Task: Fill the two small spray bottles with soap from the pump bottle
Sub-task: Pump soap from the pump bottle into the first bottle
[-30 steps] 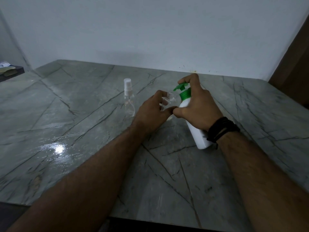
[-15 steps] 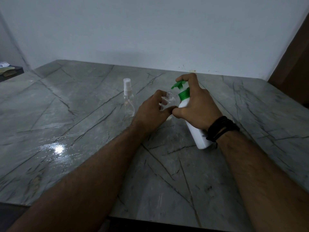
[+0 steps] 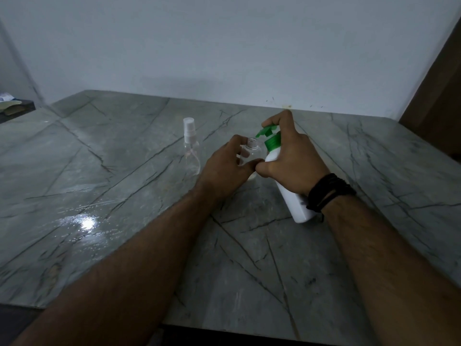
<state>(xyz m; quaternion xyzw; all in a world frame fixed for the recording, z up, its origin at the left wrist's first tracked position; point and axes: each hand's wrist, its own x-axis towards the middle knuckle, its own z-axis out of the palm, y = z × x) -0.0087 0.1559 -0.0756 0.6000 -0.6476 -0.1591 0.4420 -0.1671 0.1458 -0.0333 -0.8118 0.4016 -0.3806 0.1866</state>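
Observation:
My right hand (image 3: 291, 161) grips a white pump bottle (image 3: 294, 203) with a green pump head (image 3: 268, 132), tilted left; my index finger lies on top of the pump. The spout hangs just above the open neck of a small clear bottle (image 3: 253, 152) with no cap. My left hand (image 3: 228, 168) holds that small bottle upright on the table, fingers curled round it. A second small clear spray bottle (image 3: 191, 151) with its white sprayer on stands alone to the left.
Everything stands on a grey-green marble table (image 3: 124, 196) with dark veins; a wet glare patch (image 3: 87, 223) lies front left. A white wall runs behind, a brown panel (image 3: 439, 96) at the right, and a dark shelf with papers (image 3: 12, 108) at far left.
The green pump head has risen slightly and my right index finger with it. Both hands and both small bottles stay where they were.

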